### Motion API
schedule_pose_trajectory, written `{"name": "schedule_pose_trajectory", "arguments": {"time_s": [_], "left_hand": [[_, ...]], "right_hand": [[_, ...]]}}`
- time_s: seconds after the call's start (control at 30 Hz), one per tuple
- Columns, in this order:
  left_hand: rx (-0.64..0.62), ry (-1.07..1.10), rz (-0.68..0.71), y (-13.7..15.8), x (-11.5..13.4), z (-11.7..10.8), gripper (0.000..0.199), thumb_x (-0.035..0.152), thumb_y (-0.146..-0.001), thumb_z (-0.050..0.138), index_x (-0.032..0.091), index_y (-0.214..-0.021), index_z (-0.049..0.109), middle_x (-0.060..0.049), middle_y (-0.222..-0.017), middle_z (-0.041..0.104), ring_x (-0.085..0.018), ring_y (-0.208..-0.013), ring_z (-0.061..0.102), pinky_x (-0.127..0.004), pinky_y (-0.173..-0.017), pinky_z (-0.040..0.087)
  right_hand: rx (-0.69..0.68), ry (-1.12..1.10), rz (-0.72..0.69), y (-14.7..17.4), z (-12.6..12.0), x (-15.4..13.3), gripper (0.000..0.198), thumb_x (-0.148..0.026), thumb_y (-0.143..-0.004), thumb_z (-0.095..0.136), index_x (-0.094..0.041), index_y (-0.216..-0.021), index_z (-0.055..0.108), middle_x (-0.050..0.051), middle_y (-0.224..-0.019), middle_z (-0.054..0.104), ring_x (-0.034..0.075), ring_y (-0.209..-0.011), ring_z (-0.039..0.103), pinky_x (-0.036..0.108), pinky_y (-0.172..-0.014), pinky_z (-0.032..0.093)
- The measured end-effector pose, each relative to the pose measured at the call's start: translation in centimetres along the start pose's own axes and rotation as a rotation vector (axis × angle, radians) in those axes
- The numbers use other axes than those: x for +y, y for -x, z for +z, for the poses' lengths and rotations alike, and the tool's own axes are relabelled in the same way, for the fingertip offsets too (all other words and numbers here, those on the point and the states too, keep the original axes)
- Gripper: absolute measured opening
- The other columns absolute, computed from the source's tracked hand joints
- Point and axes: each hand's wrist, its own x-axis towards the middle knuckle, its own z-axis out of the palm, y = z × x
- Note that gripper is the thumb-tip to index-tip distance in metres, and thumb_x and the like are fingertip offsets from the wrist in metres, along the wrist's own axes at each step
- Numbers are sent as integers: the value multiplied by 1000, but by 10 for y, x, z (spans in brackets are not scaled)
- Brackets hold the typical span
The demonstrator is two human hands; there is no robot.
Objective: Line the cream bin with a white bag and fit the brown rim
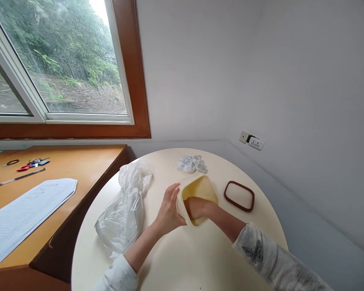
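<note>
A cream plastic bin point(212, 186) is tipped on its side over the round table, its mouth facing me. My left hand point(170, 208) grips the bin's left outer side, thumb near the lower rim and fingers along the upper side. Reaching through the mouth, my right hand point(197, 207) is inside the bin; its fingers are hidden, so whether they hold anything does not show. A brown rounded-rectangular ring point(252, 199) lies to the right of the bin. On the left, a crumpled translucent plastic bag point(125, 214) spreads near my left forearm.
Behind the bin, a small knotted plastic bag point(190, 164) rests on the round table point(200, 262). A wooden desk point(94, 161) at left carries papers point(33, 214), a pen point(24, 176) and keys point(34, 162). Wall sockets point(256, 142) are at right, a window point(75, 60) upper left.
</note>
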Motion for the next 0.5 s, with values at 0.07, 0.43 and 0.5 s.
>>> {"name": "schedule_pose_trajectory", "arguments": {"time_s": [0.07, 0.43, 0.5], "left_hand": [[-3, -8, 7, 0, -1, 0, 116, 23, -51, 74, 29, -136, -5, -15, -133, 21, -33, -123, 25, -53, -94, 34], [-12, -78, 22, -3, 2, 2, 116, 14, -45, 71, 29, -136, 0, -15, -131, 24, -33, -120, 29, -54, -95, 33], [-23, -83, 16, -4, 2, 2, 115, 14, -45, 71, 28, -136, 1, -15, -131, 24, -33, -120, 29, -53, -94, 33]], "right_hand": [[-2, 54, 11, 0, 1, 5, 20, -24, -71, 55, -14, -88, 61, 8, -88, 66, 21, -76, 60, 28, -64, 44], [6, 90, 77, 9, 5, 14, 22, -21, -77, 50, -12, -94, 60, 12, -91, 65, 22, -77, 60, 28, -61, 40], [-21, 32, 80, 15, 3, 12, 21, -22, -77, 51, -13, -93, 60, 9, -89, 64, 20, -75, 59, 26, -60, 40]]}}
